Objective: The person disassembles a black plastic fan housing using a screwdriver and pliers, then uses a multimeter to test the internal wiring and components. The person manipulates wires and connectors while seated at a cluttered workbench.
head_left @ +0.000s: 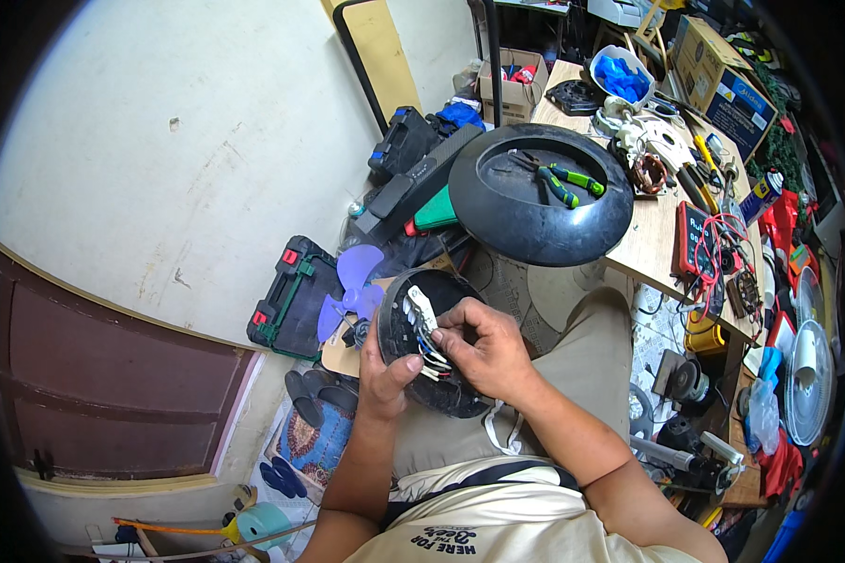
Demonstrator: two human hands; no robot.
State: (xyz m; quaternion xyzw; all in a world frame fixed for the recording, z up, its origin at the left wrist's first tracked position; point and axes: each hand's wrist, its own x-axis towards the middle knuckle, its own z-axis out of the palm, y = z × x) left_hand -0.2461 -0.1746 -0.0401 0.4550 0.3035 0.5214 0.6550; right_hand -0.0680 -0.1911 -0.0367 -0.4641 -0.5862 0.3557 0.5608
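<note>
Resting on my lap is a round black housing point(413, 392), open side up, with a bundle of wires point(430, 361) and a white wrapped part point(420, 305) inside. My left hand point(387, 375) grips the housing's left rim. My right hand point(474, 347) pinches the wires near the middle. A white strap point(502, 432) hangs below the housing. Just beyond my hands, a large black round base point(507, 244) rests at the table's edge, carrying green-handled pliers point(573, 183). A purple fan blade point(355, 281) lies to the left of the housing.
The wooden table point(643, 258) holds tools, a red multimeter point(695, 239), coiled parts and a spray can point(760, 197). At left are a tool case point(291, 291), a wall point(160, 169) and brown door point(113, 366). Slippers point(305, 403) lie on the floor. Clutter lines the right side.
</note>
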